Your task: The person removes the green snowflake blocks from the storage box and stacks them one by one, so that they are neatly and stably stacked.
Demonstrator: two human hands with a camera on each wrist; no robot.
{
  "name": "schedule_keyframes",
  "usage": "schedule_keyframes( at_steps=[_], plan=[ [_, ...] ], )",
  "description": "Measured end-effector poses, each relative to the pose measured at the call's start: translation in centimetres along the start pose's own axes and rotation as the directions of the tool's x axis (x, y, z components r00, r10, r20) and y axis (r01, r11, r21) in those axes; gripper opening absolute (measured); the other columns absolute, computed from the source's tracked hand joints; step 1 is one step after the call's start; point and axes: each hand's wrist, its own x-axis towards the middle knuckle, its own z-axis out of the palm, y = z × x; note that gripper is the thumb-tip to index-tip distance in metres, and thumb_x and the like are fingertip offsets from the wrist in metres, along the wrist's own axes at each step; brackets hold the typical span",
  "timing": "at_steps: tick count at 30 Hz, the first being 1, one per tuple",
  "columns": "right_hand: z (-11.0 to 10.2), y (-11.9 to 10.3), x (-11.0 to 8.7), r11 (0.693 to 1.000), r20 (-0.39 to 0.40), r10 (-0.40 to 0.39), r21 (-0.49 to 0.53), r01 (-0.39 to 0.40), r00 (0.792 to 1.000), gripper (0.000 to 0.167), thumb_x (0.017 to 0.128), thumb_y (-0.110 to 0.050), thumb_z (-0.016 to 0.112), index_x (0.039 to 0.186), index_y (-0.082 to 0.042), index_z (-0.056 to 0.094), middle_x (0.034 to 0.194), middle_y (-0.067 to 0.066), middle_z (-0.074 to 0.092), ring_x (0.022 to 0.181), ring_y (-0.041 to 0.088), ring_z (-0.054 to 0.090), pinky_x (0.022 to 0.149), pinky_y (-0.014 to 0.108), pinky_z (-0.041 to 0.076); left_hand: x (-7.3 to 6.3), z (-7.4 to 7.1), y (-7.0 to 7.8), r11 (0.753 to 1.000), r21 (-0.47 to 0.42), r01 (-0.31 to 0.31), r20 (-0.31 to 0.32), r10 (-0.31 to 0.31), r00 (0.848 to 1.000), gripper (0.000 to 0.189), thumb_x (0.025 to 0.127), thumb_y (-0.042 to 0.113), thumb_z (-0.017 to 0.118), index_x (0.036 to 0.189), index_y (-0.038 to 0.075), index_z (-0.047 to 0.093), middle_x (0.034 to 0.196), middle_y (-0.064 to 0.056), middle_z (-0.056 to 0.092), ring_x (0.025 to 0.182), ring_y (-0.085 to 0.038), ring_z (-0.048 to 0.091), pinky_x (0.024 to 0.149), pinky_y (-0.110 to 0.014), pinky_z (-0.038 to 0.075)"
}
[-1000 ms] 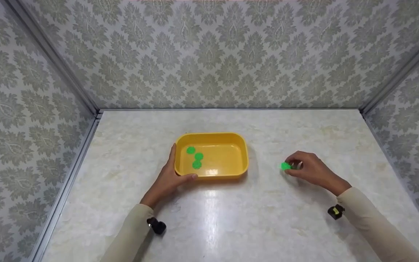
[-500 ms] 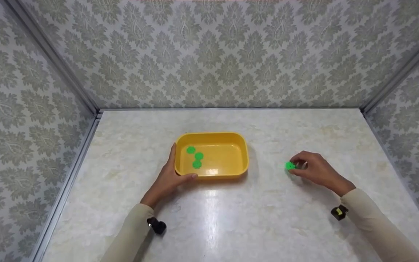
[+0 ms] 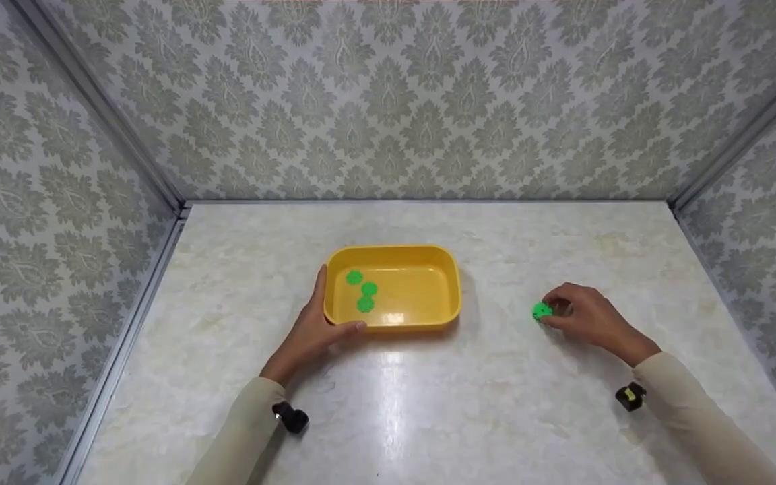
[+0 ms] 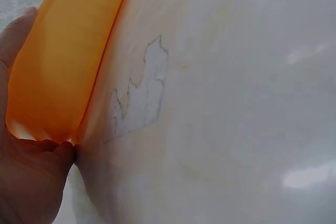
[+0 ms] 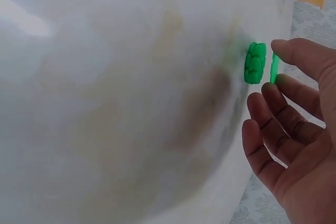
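Note:
A yellow plastic tray (image 3: 415,296) stands on the table, holding three small green scalloped discs (image 3: 354,277) on the left of its floor. My left hand (image 3: 306,335) grips the tray's left end, fingers along the side and thumb at the front rim; in the left wrist view the tray's wall (image 4: 60,59) looks orange. To the right of the tray, my right hand (image 3: 587,315) pinches a thin green disc (image 5: 274,67) between thumb and index finger. Close beside that disc is a thicker green stack (image 5: 255,64), apparently of like discs. Whether the stack touches the table is unclear.
The pale marbled table (image 3: 388,404) reflects a bright streak of light near its front. Patterned panels (image 3: 388,101) wall it at the back and both sides. A wrist camera (image 3: 292,417) sits on the left sleeve, another (image 3: 630,396) on the right.
My right hand has shifted a little to the right and slightly nearer, the green piece at its fingertips moving along with it. The left hand and tray have stayed put.

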Motion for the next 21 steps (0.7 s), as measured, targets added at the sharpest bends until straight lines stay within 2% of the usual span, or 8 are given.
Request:
schedule_keyframes(
  at_steps=[8, 17, 21],
  plan=[
    [0.35, 0.20, -0.10, 0.999, 0.002, 0.047, -0.008, -0.047, 0.999, 0.030, 0.097, -0.023, 0.087, 0.121, -0.006, 0.079, 0.110, 0.005, 0.074, 0.100, 0.022, 0.069, 0.087, 0.046, 0.057, -0.13, -0.04, -0.07, 1.000, -0.006, -0.007, -0.006, 0.007, 1.000, 0.137, 0.087, 0.041, 0.095, 0.179, 0.021, -0.006, 0.184, -0.006, 0.019, 0.161, -0.027, 0.036, 0.133, -0.053, 0.025],
    [0.48, 0.26, -0.13, 0.998, -0.007, 0.055, -0.001, -0.055, 0.998, 0.031, 0.098, -0.027, 0.088, 0.120, -0.007, 0.079, 0.112, 0.005, 0.075, 0.101, 0.022, 0.070, 0.088, 0.045, 0.057, -0.09, 0.01, -0.17, 1.000, 0.001, -0.003, -0.003, 0.003, 1.000, 0.137, 0.088, 0.044, 0.094, 0.179, 0.022, -0.006, 0.184, -0.005, 0.015, 0.164, -0.027, 0.031, 0.133, -0.054, 0.023],
    [0.60, 0.29, -0.09, 0.998, -0.012, 0.060, 0.004, -0.060, 0.998, 0.032, 0.098, -0.027, 0.087, 0.120, -0.006, 0.079, 0.113, 0.007, 0.075, 0.102, 0.024, 0.070, 0.089, 0.047, 0.057, -0.10, -0.02, -0.16, 1.000, -0.016, -0.011, -0.003, 0.010, 1.000, 0.137, 0.087, 0.042, 0.094, 0.179, 0.023, -0.006, 0.184, -0.005, 0.018, 0.162, -0.026, 0.033, 0.133, -0.053, 0.024]
  ],
)
